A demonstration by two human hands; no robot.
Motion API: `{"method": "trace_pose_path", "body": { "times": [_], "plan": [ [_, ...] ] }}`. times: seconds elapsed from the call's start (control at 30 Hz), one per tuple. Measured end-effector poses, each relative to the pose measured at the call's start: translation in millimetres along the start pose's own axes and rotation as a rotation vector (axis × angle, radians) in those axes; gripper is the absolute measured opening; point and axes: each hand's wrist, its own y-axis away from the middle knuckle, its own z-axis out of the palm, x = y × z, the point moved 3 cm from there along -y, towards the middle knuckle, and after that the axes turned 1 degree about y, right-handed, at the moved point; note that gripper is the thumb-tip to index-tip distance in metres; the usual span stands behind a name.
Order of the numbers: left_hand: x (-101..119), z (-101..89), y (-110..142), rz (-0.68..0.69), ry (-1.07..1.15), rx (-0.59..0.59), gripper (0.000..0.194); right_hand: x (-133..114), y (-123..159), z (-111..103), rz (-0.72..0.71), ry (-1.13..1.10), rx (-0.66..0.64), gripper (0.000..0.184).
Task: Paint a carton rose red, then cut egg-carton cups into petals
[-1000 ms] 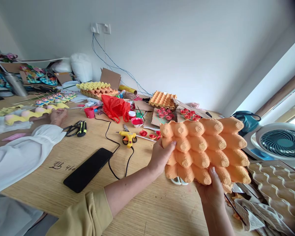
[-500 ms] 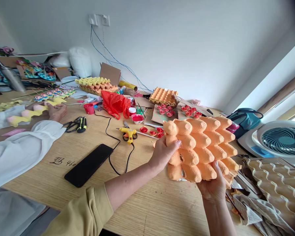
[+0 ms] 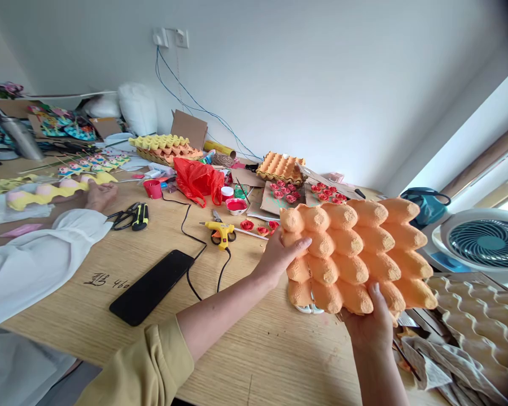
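An orange egg tray (image 3: 355,254), its rounded cups facing me, is held up above the right part of the table. My left hand (image 3: 277,256) grips its left edge, thumb over the front. Beneath the lower edge, my right hand (image 3: 375,321) is closed on the tray with the thumb between two cups; its other fingers are hidden behind. Part of a white-handled object (image 3: 307,309) shows below the tray's lower left corner. Just left of the tray lie red paper-like flowers (image 3: 262,230) and a yellow glue gun (image 3: 221,232) resting over scissors.
A black phone (image 3: 151,287) lies on the wooden table (image 3: 245,349). At left, a co-worker's hand (image 3: 101,194) holds a yellow-and-pink egg-tray strip (image 3: 55,192). Behind are a red plastic bag (image 3: 198,180), a dish of red paint (image 3: 236,206) and stacked trays (image 3: 279,163). A fan (image 3: 486,239) stands right.
The orange egg tray has turned so its cups face me more squarely, and its right side reaches farther right. Both hands keep their grip. The co-worker's strip has shifted slightly.
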Motion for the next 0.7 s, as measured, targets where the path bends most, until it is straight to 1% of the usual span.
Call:
{"method": "trace_pose_path", "body": {
  "times": [0.1,0.23,0.33,0.43,0.53,0.7],
  "plan": [
    [10.1,-6.1,-6.1,0.058,0.025,0.091,0.052,0.6,3.3,-0.1,-0.080,0.015,-0.009,0.063],
    [19.7,-10.7,-9.5,0.046,0.030,0.130,0.046,7.4,2.9,-2.2,-0.097,0.034,-0.073,0.063],
    [22.4,-11.3,-7.7,0.057,0.019,0.182,0.037,12.2,0.8,-5.1,-0.059,0.029,-0.082,0.065],
    [21.0,-9.1,-6.2,0.057,0.013,0.170,0.031,14.8,-1.2,-7.0,0.017,0.009,-0.070,0.059],
    [18.0,-8.9,-6.6,0.054,0.018,0.175,0.030,15.9,-3.5,-7.1,0.083,-0.024,-0.069,0.055],
    [15.5,-9.0,-7.5,0.060,0.033,0.157,0.027,16.0,-5.8,-3.8,0.135,-0.078,-0.053,0.054]
  ]
}}
